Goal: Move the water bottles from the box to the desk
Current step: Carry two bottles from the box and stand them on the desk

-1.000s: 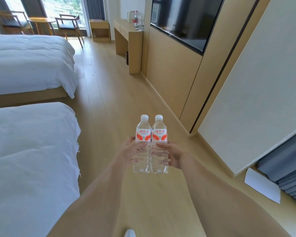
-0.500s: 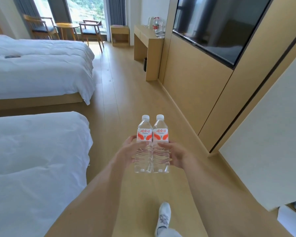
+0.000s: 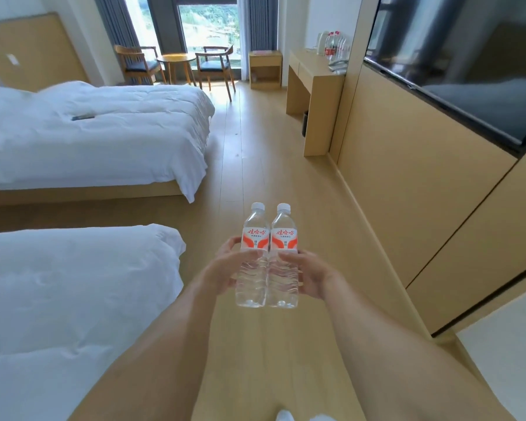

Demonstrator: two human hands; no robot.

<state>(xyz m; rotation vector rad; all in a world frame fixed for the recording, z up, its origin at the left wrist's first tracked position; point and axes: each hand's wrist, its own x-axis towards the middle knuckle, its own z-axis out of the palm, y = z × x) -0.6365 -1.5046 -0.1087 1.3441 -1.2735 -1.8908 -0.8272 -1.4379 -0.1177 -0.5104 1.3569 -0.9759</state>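
Two clear water bottles with white caps and orange-white labels stand upright side by side in front of me. My left hand point(image 3: 228, 265) grips the left bottle point(image 3: 254, 259). My right hand point(image 3: 308, 273) grips the right bottle point(image 3: 283, 259). The two bottles touch each other. Far ahead on the right stands the wooden desk point(image 3: 315, 77), with several water bottles point(image 3: 336, 47) on its top beside a kettle. The box is not in view.
Two white beds line the left: the near bed point(image 3: 73, 299) and the far bed point(image 3: 97, 132). A wood floor aisle point(image 3: 255, 165) runs toward the desk. A wall panel with a television point(image 3: 468, 71) lines the right. Chairs and a small round table point(image 3: 176, 60) stand by the window.
I have walked forward along the aisle with both bottles held the same way. The desk and the far bed are closer, and the white wall at the right has slid behind me.
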